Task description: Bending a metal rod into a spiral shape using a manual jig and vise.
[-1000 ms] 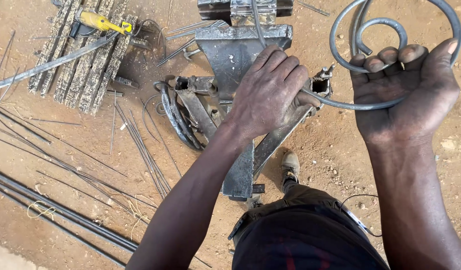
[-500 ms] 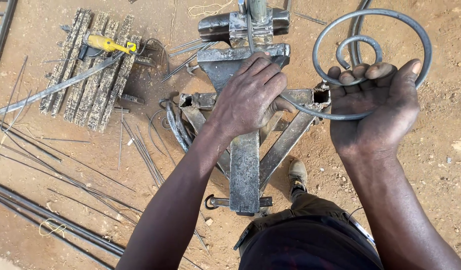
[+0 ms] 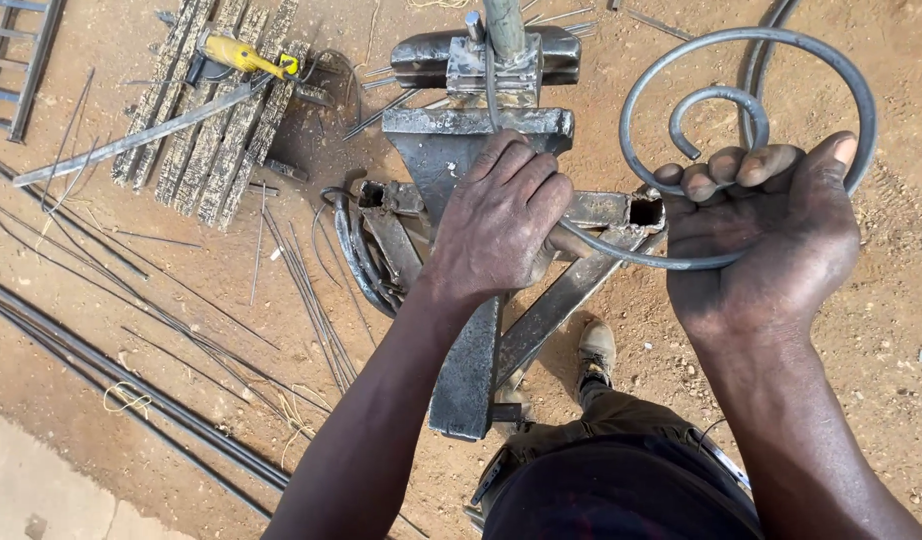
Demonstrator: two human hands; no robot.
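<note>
**Scroll held at the jig**

Gripping the iron scroll [image 3: 751, 110] in the right hand [image 3: 766, 245], fingers [image 3: 726, 165] curled tight round its lower curve — the spiral stands just right of the steel jig [image 3: 471, 150]. The left hand [image 3: 501, 220] lies on the jig's middle, fingers closed over the scroll's tail. Thin rods [image 3: 311, 300] lie on the dirt ground [image 3: 881, 330] left of the jig — a yellow tool [image 3: 243, 55] sits beyond them.
</note>
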